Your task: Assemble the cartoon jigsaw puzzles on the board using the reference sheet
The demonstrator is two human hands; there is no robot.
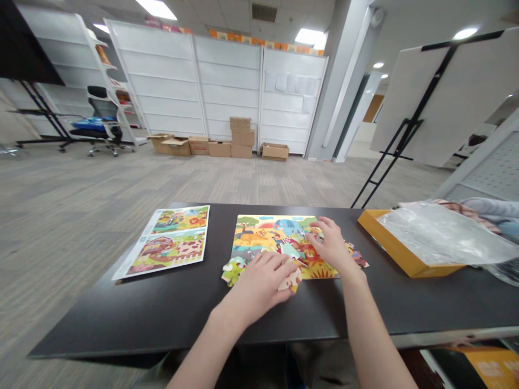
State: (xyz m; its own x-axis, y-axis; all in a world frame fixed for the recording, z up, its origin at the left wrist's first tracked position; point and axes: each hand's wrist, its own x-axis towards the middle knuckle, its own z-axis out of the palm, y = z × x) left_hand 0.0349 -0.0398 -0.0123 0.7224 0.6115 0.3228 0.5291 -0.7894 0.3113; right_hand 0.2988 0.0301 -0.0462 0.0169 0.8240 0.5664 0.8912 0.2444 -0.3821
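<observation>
A colourful jigsaw puzzle (253, 236) with animals lies on the black table in front of me. My left hand (263, 278) rests at its lower edge, fingers curled over a pale puzzle piece (292, 280) that shows between thumb and fingers. Just left of that hand sits a green puzzle piece (232, 271). At the puzzle's upper right, my right hand (330, 240) has thumb and fingers bent around a small puzzle piece (319, 236), partly hidden by them. More loose pieces (357, 255) show beyond the right wrist.
A printed picture sheet (170, 243) lies on the table (162, 313) at the left. To the right stands a yellow box (399, 251) with clear plastic wrap (441, 232) over it. Beyond the table are cardboard boxes (242, 138) and an easel (389, 156).
</observation>
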